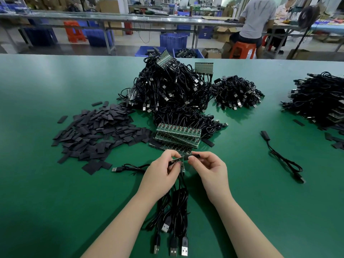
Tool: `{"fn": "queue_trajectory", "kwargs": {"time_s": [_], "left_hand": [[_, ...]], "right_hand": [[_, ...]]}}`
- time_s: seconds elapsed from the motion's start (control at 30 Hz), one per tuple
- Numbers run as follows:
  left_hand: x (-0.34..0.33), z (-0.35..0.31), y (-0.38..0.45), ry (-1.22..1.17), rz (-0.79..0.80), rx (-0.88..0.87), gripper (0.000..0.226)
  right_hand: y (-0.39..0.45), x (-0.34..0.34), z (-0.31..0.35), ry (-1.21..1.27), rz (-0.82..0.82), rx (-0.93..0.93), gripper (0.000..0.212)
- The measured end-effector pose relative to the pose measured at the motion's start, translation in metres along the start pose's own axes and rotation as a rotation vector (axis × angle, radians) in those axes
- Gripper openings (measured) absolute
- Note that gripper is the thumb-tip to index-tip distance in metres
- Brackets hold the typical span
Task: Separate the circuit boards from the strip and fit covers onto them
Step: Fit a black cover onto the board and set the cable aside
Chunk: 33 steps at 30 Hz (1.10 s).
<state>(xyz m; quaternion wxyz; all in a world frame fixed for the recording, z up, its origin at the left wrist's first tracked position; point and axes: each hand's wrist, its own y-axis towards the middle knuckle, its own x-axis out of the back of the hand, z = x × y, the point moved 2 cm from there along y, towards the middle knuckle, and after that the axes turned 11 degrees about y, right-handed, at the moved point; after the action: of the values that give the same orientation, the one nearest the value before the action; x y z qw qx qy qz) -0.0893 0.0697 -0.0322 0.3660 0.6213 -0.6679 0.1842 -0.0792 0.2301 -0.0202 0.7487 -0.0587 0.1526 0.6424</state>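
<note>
Hands meet mid-table — left hand point(161, 172) pinches a small circuit board point(176, 161), right hand point(208, 167) pinches a black cover point(192, 156) at the board's end. Board strips point(177, 135) lie just beyond; loose covers point(96, 133) piled left.

Beyond my green surface point(55, 183) runs a long grey workbench point(111, 18). Under it sit blue crates point(173, 40) and an orange stool point(74, 31); behind it, perhaps cardboard boxes point(108, 6).

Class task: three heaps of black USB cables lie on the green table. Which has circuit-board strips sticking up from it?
The large middle heap of black cables: green board strips rise from its top; the others show none upright.
</note>
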Motion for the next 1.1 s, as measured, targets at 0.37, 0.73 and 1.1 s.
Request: {"fn": "queue_trajectory", "kwargs": {"time_s": [0.37,0.73,1.1], "left_hand": [[0.0040,0.0032,-0.0005,-0.044,-0.240,0.014,0.027],[0.0008,0.0016,0.0008,0.036,-0.151,-0.060,0.024],[0.0022,0.0049,0.0011,-0.048,-0.175,-0.037,0.023]], "right_hand": [[0.0001,0.0002,-0.0007,-0.011,-0.021,0.009,0.017],[-0.0002,-0.0002,-0.0033,-0.053,-0.004,0.028,0.013],[-0.0002,-0.0013,-0.0015,-0.026,-0.029,0.042,0.017]]}}
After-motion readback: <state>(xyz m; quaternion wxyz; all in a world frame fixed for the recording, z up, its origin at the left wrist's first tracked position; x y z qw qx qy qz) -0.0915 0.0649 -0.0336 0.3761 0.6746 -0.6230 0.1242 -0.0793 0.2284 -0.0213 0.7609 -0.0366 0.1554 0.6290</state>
